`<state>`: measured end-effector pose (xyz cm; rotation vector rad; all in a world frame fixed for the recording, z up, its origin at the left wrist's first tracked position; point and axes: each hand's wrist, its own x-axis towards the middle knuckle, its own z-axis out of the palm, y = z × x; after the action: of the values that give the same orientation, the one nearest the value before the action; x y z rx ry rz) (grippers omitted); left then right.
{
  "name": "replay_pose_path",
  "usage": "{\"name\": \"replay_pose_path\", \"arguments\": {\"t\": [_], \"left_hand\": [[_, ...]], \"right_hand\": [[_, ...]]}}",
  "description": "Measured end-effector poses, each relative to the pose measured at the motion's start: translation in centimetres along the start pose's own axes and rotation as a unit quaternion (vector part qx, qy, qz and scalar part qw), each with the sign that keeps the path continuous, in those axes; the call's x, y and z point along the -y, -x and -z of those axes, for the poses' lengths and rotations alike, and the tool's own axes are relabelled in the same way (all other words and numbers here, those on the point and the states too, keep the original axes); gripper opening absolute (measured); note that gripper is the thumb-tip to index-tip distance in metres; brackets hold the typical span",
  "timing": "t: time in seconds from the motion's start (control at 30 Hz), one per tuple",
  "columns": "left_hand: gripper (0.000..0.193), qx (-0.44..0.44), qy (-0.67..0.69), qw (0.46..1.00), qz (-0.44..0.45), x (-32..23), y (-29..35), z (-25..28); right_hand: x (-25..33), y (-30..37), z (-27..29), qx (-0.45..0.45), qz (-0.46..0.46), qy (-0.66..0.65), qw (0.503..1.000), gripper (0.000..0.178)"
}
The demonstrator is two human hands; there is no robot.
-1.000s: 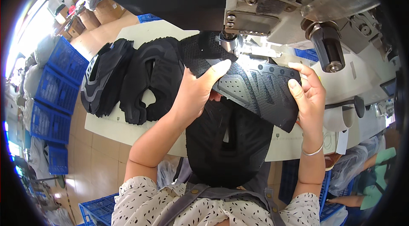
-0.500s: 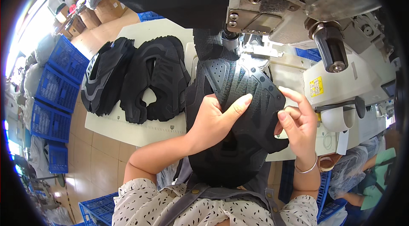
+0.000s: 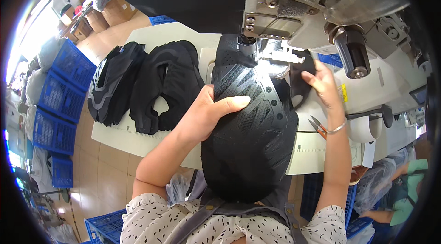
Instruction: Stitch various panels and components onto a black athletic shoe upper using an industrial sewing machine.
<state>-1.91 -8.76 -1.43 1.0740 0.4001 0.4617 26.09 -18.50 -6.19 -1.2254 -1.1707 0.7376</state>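
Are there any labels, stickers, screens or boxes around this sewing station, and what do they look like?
Yellow sticker: small rectangle on the white sewing machine body, just beside the right hand.
Dark panel: on the far right edge, maybe a screen; too small to be sure.
Cardboard boxes: brown, on the floor at upper left.
Blue crates: plastic lattice bins stacked along the left.

The sewing machine (image 3: 321, 9) is cut off by the top edge of the frame. A black fabric piece (image 3: 250, 138) hides the needle area at upper centre and much of the bench (image 3: 138, 140) below it. The left hand (image 3: 209, 115) has its palm hidden against that fabric. Lower right, a co-worker (image 3: 404, 189) is blurred and cropped by the dark rim.
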Motion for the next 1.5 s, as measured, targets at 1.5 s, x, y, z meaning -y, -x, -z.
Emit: {"name": "replay_pose_path", "arguments": {"t": [1.5], "left_hand": [[0.032, -0.122, -0.115, 0.971, -0.168, -1.1, -2.5, 3.3]], "right_hand": [[4.0, 3.6, -7.5, -0.242, 0.051, 0.007, 0.969, 0.025]]}}
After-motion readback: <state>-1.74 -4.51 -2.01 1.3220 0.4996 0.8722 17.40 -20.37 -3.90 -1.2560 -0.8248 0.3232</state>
